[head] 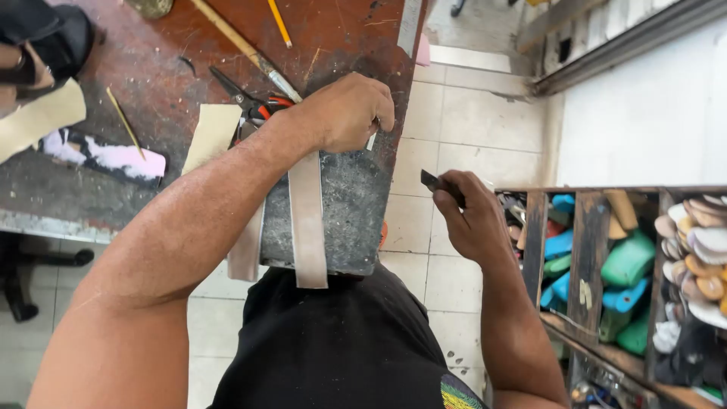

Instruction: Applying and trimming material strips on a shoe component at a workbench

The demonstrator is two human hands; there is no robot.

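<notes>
My left hand (350, 112) rests, fingers curled, on the far end of a beige strip (307, 227) that lies lengthwise over a grey stone block (351, 208). The block sits at the near edge of a worn red workbench (163, 83). A second beige strip (248, 254) hangs down the block's left side. Off to the right of the block, over the tiled floor, my right hand (471, 220) grips a small dark knife (439, 184) with its blade pointing up and left.
Scissors with orange handles (250, 102), a long brush (242, 49), a yellow pencil (279, 23), a beige sheet (210, 135) and pink scraps (113, 157) lie on the bench. A wooden shelf (589, 257) on the right holds shoe lasts and soles.
</notes>
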